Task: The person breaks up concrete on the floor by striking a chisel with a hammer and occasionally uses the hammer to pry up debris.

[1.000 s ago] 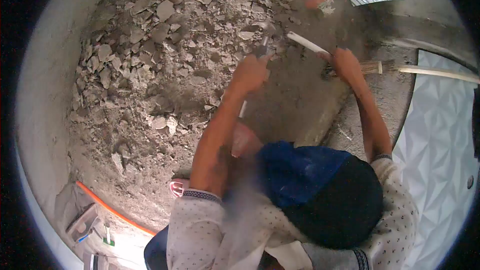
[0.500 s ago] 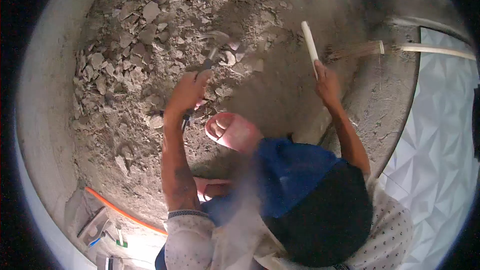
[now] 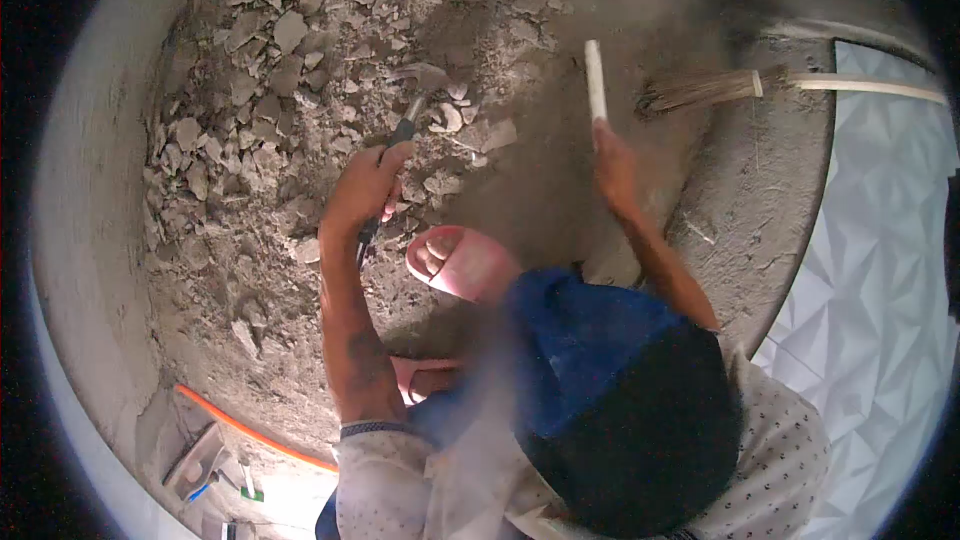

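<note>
My left hand [image 3: 368, 183] is closed around the dark grip of a hammer [image 3: 405, 125]. Its metal head lies low over the broken rubble [image 3: 290, 32], beside a few pale chunks. To the right, my right hand [image 3: 614, 165] grips the lower end of a pale round stick [image 3: 595, 80], which points away from me nearly upright in the view. The stick's gripped end is hidden by the fingers. Between the hands, a foot in a pink slipper [image 3: 470, 262] rests on the dusty floor [image 3: 560, 195].
A straw broom [image 3: 705, 90] lies at right, its handle reaching over white faceted panels [image 3: 880, 240]. An orange hose [image 3: 250, 430] and a trowel-like tool [image 3: 195, 460] lie lower left. A plastered wall [image 3: 110, 190] borders the left side. Blue and dark cloth [image 3: 620, 370] blocks the lower middle.
My right hand and the stick have swung left, and the stick stands straighter in the view. My left hand keeps hold of the hammer, nearly in place. The whole view has shifted slightly.
</note>
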### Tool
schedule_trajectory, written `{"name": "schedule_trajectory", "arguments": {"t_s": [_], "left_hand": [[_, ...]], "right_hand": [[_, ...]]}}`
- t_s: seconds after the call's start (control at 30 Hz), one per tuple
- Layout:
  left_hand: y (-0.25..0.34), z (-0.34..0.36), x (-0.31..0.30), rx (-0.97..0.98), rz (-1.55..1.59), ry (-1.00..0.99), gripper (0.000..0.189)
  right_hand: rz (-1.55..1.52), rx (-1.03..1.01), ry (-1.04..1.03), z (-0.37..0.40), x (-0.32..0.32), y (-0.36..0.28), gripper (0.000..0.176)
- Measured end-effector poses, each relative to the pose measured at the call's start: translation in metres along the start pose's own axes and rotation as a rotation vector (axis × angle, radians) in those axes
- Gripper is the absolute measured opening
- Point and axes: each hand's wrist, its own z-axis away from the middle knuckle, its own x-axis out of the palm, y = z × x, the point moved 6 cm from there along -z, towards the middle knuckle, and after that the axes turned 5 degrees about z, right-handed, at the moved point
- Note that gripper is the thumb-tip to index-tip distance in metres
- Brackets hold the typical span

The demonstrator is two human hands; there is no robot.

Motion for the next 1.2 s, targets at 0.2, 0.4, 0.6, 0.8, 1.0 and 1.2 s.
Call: {"name": "schedule_trajectory", "arguments": {"t_s": [0.2, 0.4, 0.6, 0.8, 1.0, 1.2], "left_hand": [[-0.005, 0.007, -0.012, 0.010, 0.016, 0.053, 0.042], [-0.004, 0.023, -0.009, -0.014, 0.337, 0.093, 0.030], [0.005, 0.030, -0.008, 0.142, -0.121, 0.392, 0.038], [0.040, 0.076, -0.012, 0.394, 0.100, 0.717, 0.046], [0.023, 0.059, 0.055, 0.410, 0.154, 0.821, 0.035], [0.014, 0.050, 0.057, 0.283, -0.184, 0.605, 0.038]], "right_hand": [[-0.076, -0.500, -0.096, 0.044, 0.039, -0.012, 0.031], [0.114, -0.285, -0.118, 0.006, -0.036, -0.015, 0.045], [0.384, -0.381, -0.132, 0.007, -0.069, -0.064, 0.045], [0.700, -0.543, -0.053, 0.003, -0.073, -0.082, 0.053], [0.764, -0.615, -0.035, 0.016, -0.071, -0.103, 0.054], [0.793, -0.625, 0.000, 0.019, -0.078, -0.129, 0.046]]}}
